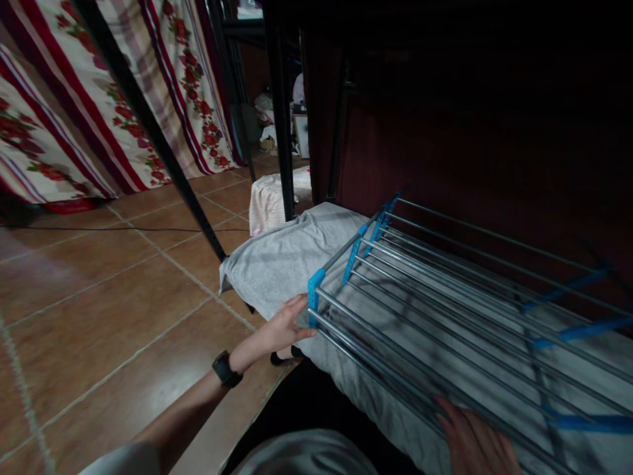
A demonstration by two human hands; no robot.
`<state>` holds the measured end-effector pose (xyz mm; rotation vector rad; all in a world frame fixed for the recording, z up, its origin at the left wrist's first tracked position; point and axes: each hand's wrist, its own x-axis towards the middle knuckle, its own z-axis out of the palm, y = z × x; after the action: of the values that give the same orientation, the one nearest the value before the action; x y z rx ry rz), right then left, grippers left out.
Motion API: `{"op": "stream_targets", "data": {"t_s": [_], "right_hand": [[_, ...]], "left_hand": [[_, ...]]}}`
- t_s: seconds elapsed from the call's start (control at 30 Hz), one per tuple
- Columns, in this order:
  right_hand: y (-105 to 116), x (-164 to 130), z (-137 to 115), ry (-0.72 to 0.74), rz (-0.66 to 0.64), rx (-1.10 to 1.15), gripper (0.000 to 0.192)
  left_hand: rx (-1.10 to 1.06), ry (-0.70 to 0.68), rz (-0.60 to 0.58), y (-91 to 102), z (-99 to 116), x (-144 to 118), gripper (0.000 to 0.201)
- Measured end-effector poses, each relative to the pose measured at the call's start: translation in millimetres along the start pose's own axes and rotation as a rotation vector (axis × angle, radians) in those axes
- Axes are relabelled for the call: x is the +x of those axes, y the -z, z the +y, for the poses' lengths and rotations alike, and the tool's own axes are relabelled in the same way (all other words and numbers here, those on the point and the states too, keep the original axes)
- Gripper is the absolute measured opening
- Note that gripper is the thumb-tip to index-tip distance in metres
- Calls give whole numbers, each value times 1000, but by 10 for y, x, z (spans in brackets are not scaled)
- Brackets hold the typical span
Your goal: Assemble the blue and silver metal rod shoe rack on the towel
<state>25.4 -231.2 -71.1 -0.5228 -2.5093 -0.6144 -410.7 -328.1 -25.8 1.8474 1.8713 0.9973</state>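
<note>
A folding drying rack (415, 313) with grey metal bars and blue plastic joints rests on a grey cloth (297, 251). My left hand (281, 330), with a dark watch on its wrist, is at the rack's near left corner. Its fingers and thumb are placed about the blue corner piece (315, 290), with the fingertips partly hidden. Lower right, my right hand (477, 439) is curled over the near bars; it looks slightly blurred and is cut off by the frame's bottom edge.
A black metal post (158, 145) slants down to the cloth-covered surface's left corner, and another post (281, 119) stands behind. Tiled floor (123, 297) lies to the left, below a floral striped curtain (133, 92). A pale striped cloth (267, 201) hangs farther back.
</note>
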Motion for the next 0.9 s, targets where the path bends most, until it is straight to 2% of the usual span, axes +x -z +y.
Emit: {"op": "stream_targets", "data": {"t_s": [0.1,0.17,0.23,0.37,0.43,0.63,0.77,0.9], "right_hand": [[45,72,-36,-23,-33,-6,31],[89,145,-78,-71,-14,13,30],[123,205,-114,-123,17,33,29],[138,230,-116,-87,12,6,29],[130,206,-89,-45,0,-2,30],[100,183,-72,-55,-8,13,26],[97,449,-331,-155,1,66,32],[100,1001,-768,-234,-36,187,38]], "left_hand": [[-490,57,-66,-26,-68,65,60],[-681,93,-98,-47,-115,122,56],[-782,134,-112,-61,-162,172,46],[-851,152,-158,-50,-230,244,37],[-871,146,-187,-41,-253,270,38],[-851,175,-207,-51,-310,300,42],[-838,172,-200,-42,-289,301,43],[-842,174,-195,-34,-257,303,41]]}}
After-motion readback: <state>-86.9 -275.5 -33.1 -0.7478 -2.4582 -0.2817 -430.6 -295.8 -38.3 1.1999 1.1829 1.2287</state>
